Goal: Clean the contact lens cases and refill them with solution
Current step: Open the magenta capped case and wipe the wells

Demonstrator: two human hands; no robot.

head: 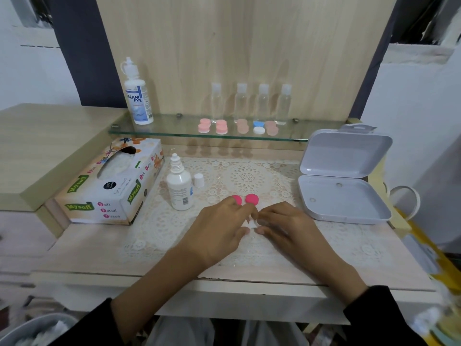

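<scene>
Case (252, 225) between left hand (217, 228), right hand (290, 229)

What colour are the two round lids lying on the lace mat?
Bright pink lids; head view.

Left grip (217, 228) and right grip (289, 228) pinch a small white item (252, 224) between their fingertips over the surface (87, 245), just beside two pink caps (251, 199).

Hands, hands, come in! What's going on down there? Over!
Over here: left grip and right grip both pinch a small white piece, mostly hidden. Two pink caps lie on the lace mat just beyond. Uncapped solution bottle stands left, nothing blocking.
</scene>
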